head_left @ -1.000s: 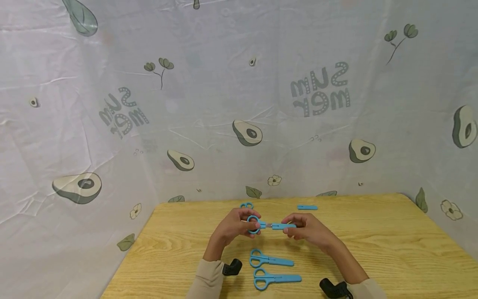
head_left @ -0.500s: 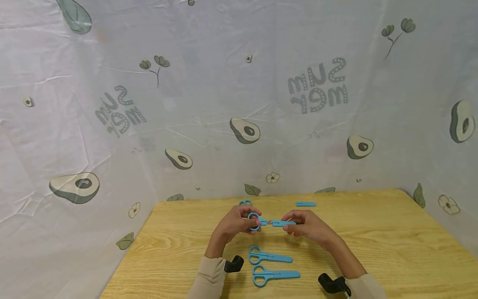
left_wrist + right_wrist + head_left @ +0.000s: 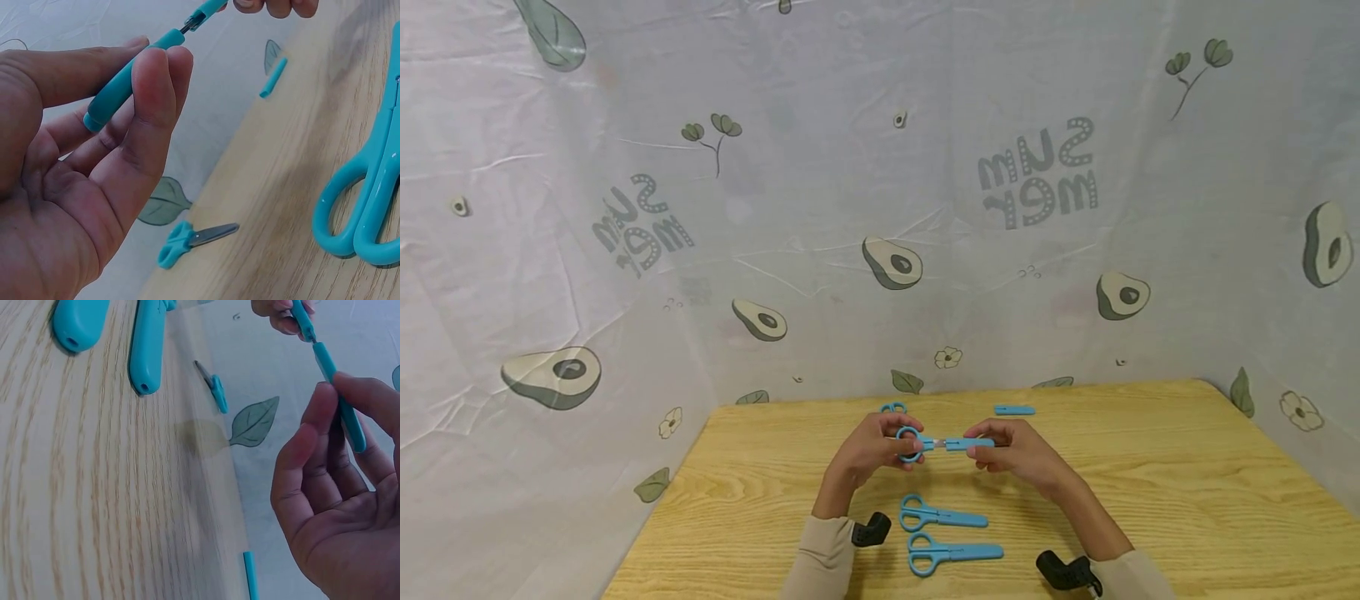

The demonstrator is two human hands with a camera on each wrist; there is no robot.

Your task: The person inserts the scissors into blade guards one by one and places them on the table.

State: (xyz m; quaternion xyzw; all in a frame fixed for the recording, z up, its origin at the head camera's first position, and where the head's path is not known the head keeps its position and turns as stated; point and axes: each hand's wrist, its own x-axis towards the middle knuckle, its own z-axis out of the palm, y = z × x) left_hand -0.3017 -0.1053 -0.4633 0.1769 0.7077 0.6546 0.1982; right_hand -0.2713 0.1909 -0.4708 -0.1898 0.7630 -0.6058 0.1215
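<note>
Your left hand (image 3: 871,450) pinches the held blue scissors (image 3: 928,444) by the handle loops. A short strip of bare blade (image 3: 939,443) shows before the blue blade sheath (image 3: 959,444), pinched in your right hand (image 3: 1021,452). I'd keep blade and sheath in one straight line, slide gently and keep skin off that bare strip. For room, relative to the held blue scissors: behind-left, unsheathed scissors (image 3: 186,239) near the wooden table (image 3: 1150,475)'s far edge; nearer you, two sheathed scissors (image 3: 946,517) (image 3: 956,552); behind-right, a loose sheath (image 3: 1014,410); farther right, open tabletop for moving.
</note>
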